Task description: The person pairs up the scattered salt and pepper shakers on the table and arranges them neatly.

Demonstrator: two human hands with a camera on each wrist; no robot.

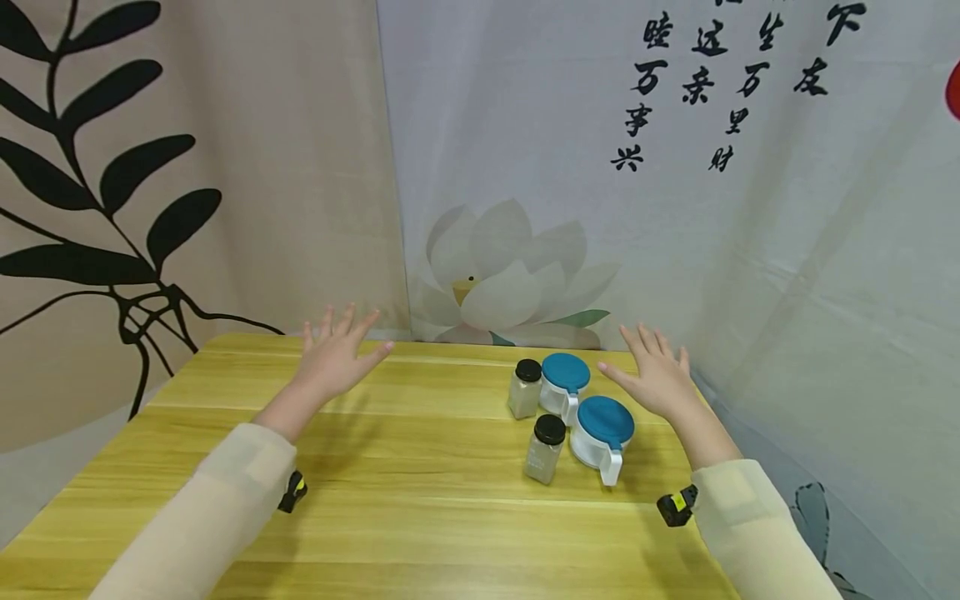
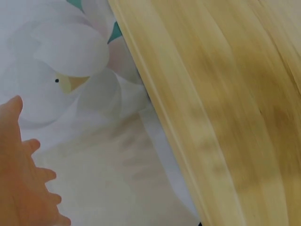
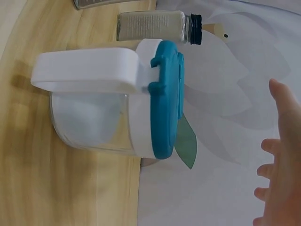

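My left hand (image 1: 335,360) hovers over the left part of the table, fingers spread and holding nothing; its thumb and fingertips show at the edge of the left wrist view. Raised on the other side, my right hand (image 1: 657,377) is also spread and bare of any object. Nearest to it are two jars with blue lids and white handles: a front jar (image 1: 602,433) and a back jar (image 1: 564,385). Left of them stand two glass shaker bottles with black caps, a back bottle (image 1: 525,390) and a front bottle (image 1: 545,450). The right wrist view shows a handled jar (image 3: 89,115) close up.
The wooden table (image 1: 405,517) ends at a back edge against a hanging cloth (image 1: 510,150) printed with a lotus and dark characters. Dark leaves (image 1: 127,175) are printed on the cloth at left. A small black device (image 1: 677,506) sits at the right wrist.
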